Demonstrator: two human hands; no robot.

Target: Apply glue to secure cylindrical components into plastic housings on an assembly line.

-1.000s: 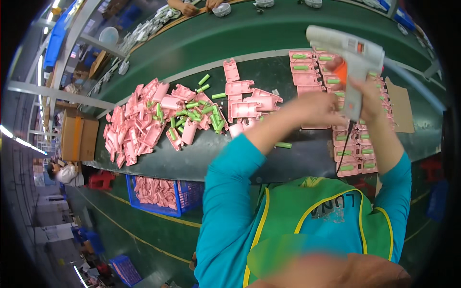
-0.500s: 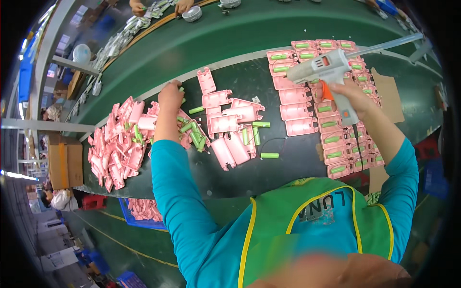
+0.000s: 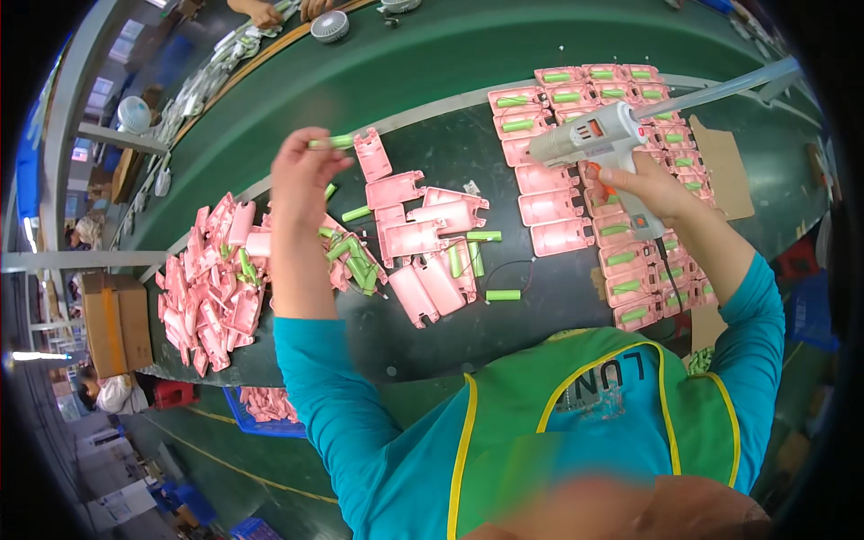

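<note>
My left hand is raised near the table's far side, fingers pinched on a light green cylindrical battery. Just right of it lies a pink plastic shell. My right hand grips a grey-white hot glue gun with an orange trigger; its nozzle points left above rows of pink shells. A translucent glue stick juts from the gun's back. Many shells in those rows hold a green battery. Several shells in the left column, such as one pink half, have none.
A heap of pink shells covers the table's left end, beside loose green batteries. More shells lie mid-table. Flat cardboard lies right of the rows. Beyond runs a green conveyor belt; another person's hands are at its far side.
My left hand has lifted away from the loose batteries, up and to the left, with a green battery in its fingers. The glue gun has shifted only slightly in my right hand.
</note>
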